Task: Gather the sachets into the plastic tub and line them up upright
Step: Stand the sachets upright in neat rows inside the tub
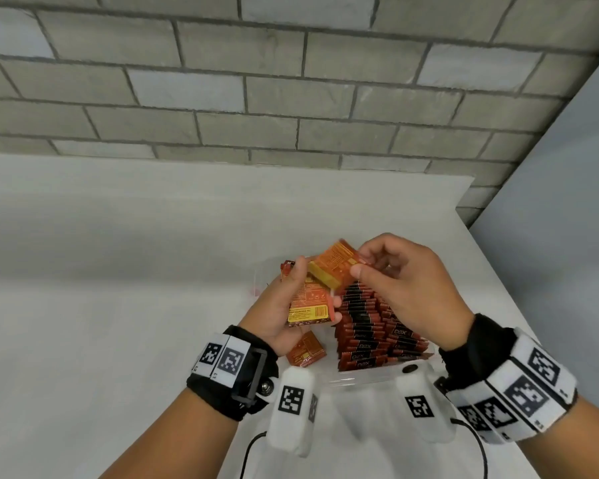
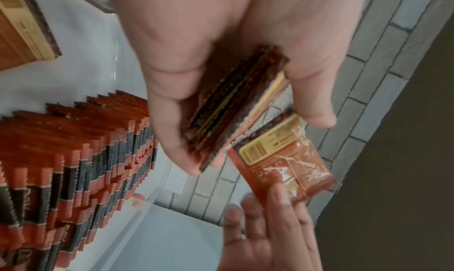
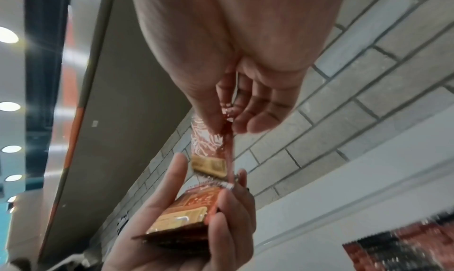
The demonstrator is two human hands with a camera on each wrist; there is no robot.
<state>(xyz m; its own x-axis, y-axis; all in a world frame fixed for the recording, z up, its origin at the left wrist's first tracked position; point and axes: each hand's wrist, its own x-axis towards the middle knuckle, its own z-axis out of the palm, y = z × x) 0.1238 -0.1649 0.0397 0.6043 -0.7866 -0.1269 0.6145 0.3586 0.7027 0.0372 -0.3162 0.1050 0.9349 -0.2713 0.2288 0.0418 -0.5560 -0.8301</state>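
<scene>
My left hand grips a small stack of orange-red sachets above the clear plastic tub. In the left wrist view that stack sits between thumb and fingers. My right hand pinches one single sachet by its edge, just above the stack; this sachet hangs beside the stack, and the right wrist view shows the pinched sachet over the left hand. Several sachets stand upright in rows inside the tub. One loose sachet lies flat in the tub's near left.
The tub stands on a white table close to its right edge. A grey brick wall runs behind. A cable trails from the left wrist camera below.
</scene>
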